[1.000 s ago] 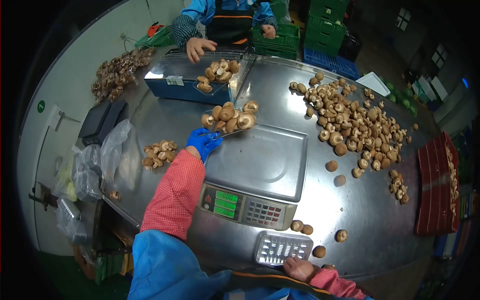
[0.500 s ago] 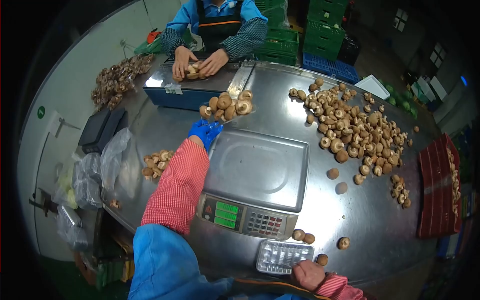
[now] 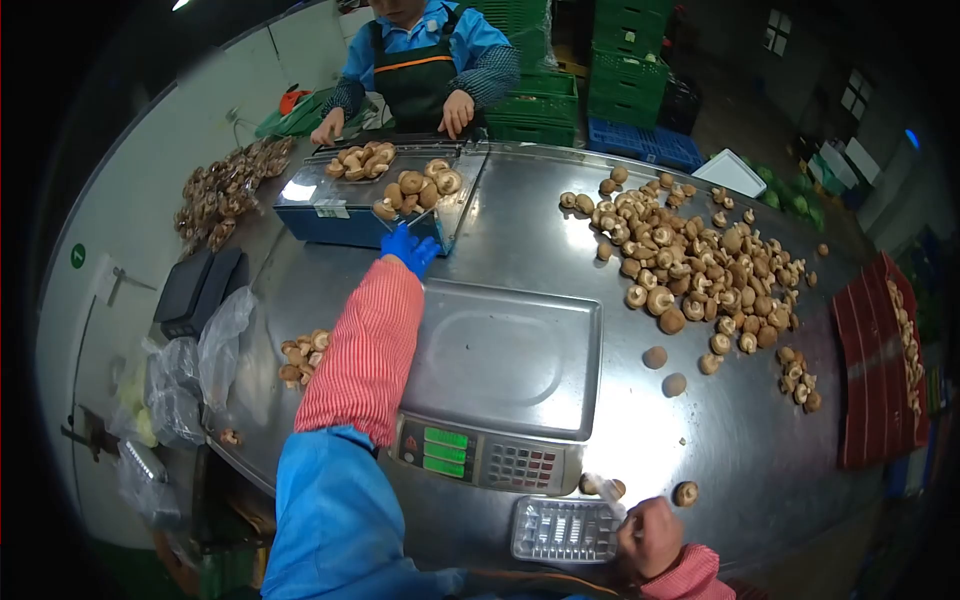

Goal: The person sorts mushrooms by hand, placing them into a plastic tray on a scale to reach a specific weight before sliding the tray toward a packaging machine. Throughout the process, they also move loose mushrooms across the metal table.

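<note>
My left hand (image 3: 410,250), in a blue glove, closes its fingers on the near edge of a clear tray of mushrooms (image 3: 415,192). That tray rests on the right part of a blue-sided machine with a metal top (image 3: 325,228). Beside my right hand (image 3: 651,538), which is bare, curled and slightly blurred, sits a clear plastic tray (image 3: 563,530). The hand is at the tray's right edge; what its fingers hold, if anything, is hidden. Between my arms stands a scale (image 3: 500,355) with a bare metal pan and green displays.
Loose mushrooms (image 3: 690,260) are heaped at the right, near a red crate (image 3: 870,370). A co-worker (image 3: 415,75) stands behind the machine, where another mushroom tray (image 3: 360,160) lies. Bagged mushrooms (image 3: 225,190), a black device (image 3: 200,290) and plastic bags (image 3: 180,370) occupy the left.
My left hand has brought the mushroom tray onto the machine. My right hand has risen slightly and moved right. The co-worker's hands have left their mushrooms and moved apart.
</note>
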